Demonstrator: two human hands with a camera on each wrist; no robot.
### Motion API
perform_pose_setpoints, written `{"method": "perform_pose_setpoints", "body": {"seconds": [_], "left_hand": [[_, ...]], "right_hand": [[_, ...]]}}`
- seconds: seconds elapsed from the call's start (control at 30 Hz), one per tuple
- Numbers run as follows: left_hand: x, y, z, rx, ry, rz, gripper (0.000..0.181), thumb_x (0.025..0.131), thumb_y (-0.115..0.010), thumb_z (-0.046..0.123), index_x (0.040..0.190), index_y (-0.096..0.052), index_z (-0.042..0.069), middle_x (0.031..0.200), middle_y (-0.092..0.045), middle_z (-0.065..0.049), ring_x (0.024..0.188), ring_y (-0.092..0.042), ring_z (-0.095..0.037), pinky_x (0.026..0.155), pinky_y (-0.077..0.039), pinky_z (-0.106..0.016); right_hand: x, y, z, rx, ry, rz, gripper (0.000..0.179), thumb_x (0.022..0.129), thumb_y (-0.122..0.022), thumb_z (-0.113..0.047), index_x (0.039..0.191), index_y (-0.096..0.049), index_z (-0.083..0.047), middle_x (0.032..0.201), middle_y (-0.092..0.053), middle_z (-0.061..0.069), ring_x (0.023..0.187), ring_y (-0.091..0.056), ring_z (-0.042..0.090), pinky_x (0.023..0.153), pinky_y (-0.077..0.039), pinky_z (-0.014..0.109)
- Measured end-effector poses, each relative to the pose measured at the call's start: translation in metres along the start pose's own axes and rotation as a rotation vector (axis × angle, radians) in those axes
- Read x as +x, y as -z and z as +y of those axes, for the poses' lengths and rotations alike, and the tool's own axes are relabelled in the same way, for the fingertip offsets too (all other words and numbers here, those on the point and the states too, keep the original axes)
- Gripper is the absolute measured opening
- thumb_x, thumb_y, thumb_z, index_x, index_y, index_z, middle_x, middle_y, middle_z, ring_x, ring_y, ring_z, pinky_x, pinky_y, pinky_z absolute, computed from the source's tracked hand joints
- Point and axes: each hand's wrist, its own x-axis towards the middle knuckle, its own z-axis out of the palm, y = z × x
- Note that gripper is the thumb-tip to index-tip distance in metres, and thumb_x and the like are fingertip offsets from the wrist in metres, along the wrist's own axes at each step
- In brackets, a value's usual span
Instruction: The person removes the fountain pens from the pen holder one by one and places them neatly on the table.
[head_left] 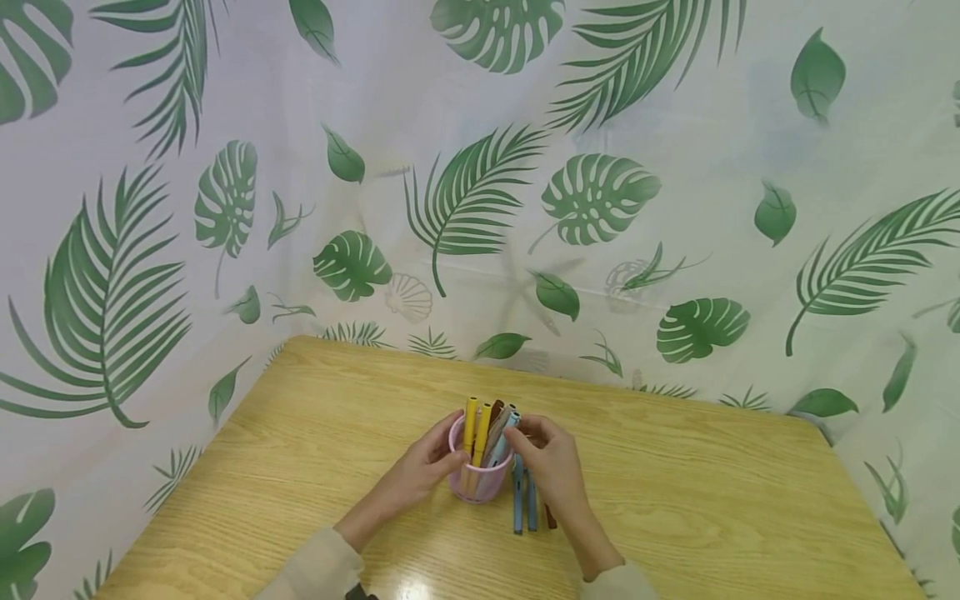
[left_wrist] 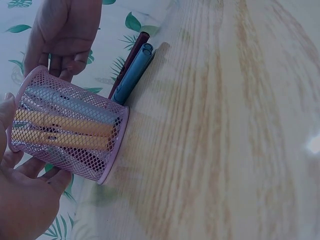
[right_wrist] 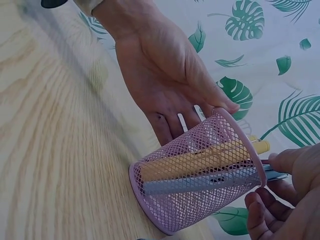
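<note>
A pink mesh pen cup (head_left: 474, 490) stands upright on the table, with yellow pens (head_left: 470, 425), a brown pen (head_left: 497, 407), a greyish pen and a light blue pen (head_left: 500, 448) in it. My left hand (head_left: 420, 468) holds the cup from its left side, thumb near the rim and fingers around the far side. At the right of the rim, the thumb and a finger of my right hand (head_left: 555, 467) pinch the upper part of the light blue pen. In the right wrist view, the yellow pens (right_wrist: 200, 159) show through the mesh.
Two blue pens (head_left: 517, 502) and a dark brown pen (head_left: 551, 518) lie on the wooden table (head_left: 360, 392) just right of the cup, partly under my right hand. A leaf-patterned white curtain (head_left: 480, 108) hangs behind the table and along its left side.
</note>
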Motion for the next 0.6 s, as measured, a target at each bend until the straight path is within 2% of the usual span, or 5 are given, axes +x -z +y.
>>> {"method": "perform_pose_setpoints", "body": {"seconds": [0.4, 0.6], "left_hand": [[0.0000, 0.0010, -0.0023, -0.005, -0.008, -0.006, 0.066, 0.110, -0.051, 0.015, 0.163, -0.016, -0.002, 0.165, -0.024, -0.028, 0.151, -0.028, -0.041, 0.122, -0.029, -0.048], [0.0004, 0.0009, -0.0024, -0.010, -0.018, -0.009, 0.066, 0.110, -0.052, 0.014, 0.163, -0.016, -0.004, 0.165, -0.023, -0.028, 0.151, -0.028, -0.041, 0.122, -0.029, -0.047]], "right_hand": [[-0.0012, -0.0009, 0.0029, 0.011, -0.003, 0.015, 0.024, 0.097, -0.076, -0.017, 0.109, -0.073, 0.003, 0.097, -0.074, 0.011, 0.083, -0.065, 0.015, 0.066, -0.054, 0.019], [-0.0048, 0.0025, -0.0001, -0.007, 0.007, 0.050, 0.023, 0.097, -0.075, -0.019, 0.110, -0.074, 0.001, 0.100, -0.073, 0.010, 0.088, -0.066, 0.016, 0.070, -0.054, 0.021]]}}
